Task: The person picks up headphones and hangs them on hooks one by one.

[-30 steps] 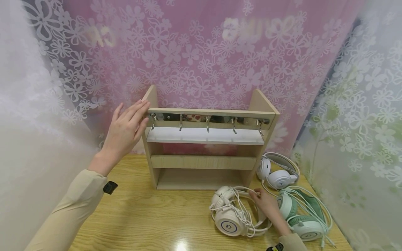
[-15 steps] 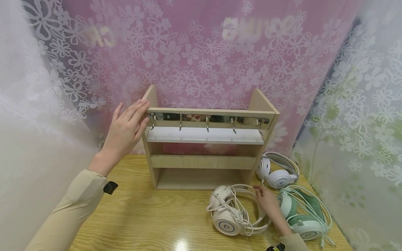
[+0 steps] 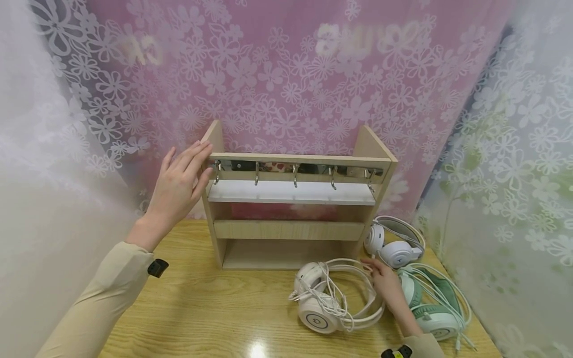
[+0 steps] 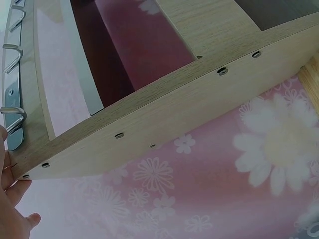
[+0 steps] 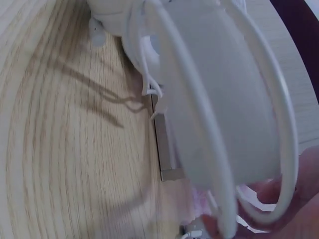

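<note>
Cream-white headphones (image 3: 317,318), their cable wound loosely about the ear cups, are at the front right of the wooden rack (image 3: 291,230). My right hand (image 3: 388,286) holds them by the headband; in the right wrist view the fingers (image 5: 304,214) curl at the end of the white headband (image 5: 219,99), and the headphones' shadow falls on the table. At the rack's upper left corner my left hand (image 3: 176,186) rests with fingers extended against the side panel. The left wrist view has the fingertips of this hand (image 4: 14,209) right at the panel's edge (image 4: 114,142).
A metal strip with several hooks (image 3: 295,176) runs along the rack's top front board. Green-and-white headphones (image 3: 436,318) and another white pair (image 3: 398,254) lie to the right on the wooden table (image 3: 201,308). Flowered curtains (image 3: 286,74) hang behind and on the sides.
The cream-white headphones have shifted slightly left, and their headband has risen a little with my right hand. My left hand stays at the rack's corner.
</note>
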Available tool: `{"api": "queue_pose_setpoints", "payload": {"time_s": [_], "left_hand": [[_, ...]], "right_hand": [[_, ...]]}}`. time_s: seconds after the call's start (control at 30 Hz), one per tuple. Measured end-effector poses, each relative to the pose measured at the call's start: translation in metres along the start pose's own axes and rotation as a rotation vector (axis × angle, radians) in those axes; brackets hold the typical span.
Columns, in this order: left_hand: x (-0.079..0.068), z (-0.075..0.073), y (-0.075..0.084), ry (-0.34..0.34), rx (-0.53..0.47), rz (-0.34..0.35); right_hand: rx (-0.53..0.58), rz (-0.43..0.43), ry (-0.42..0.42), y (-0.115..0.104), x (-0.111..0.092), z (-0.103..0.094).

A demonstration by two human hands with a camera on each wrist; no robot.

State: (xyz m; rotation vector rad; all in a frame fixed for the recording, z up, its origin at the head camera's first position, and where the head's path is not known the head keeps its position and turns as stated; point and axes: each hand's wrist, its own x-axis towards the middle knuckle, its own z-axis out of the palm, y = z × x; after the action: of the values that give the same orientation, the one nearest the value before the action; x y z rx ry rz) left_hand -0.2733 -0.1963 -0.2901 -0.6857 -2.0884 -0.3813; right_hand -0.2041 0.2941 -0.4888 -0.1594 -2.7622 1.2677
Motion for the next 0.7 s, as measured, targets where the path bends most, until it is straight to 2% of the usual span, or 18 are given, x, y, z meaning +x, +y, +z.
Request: {"api": "queue_pose_setpoints", "payload": {"time_s": [0.07, 0.27, 0.47, 0.7], "left_hand": [[-0.001, 0.000, 0.000, -0.001, -0.003, -0.005], [-0.003, 0.000, 0.001, 0.004, -0.008, -0.014], [-0.004, 0.002, 0.001, -0.003, -0.017, -0.021], [-0.002, 0.003, 0.001, 0.011, -0.023, -0.016]], "right_hand": [[0.032, 0.011, -0.018, 0.000, -0.001, -0.001], [0.030, 0.032, -0.033, -0.001, -0.003, -0.007], [0.252, 0.082, -0.096, -0.003, -0.004, -0.014], [0.416, 0.099, -0.115, -0.003, -0.009, -0.021]]}}
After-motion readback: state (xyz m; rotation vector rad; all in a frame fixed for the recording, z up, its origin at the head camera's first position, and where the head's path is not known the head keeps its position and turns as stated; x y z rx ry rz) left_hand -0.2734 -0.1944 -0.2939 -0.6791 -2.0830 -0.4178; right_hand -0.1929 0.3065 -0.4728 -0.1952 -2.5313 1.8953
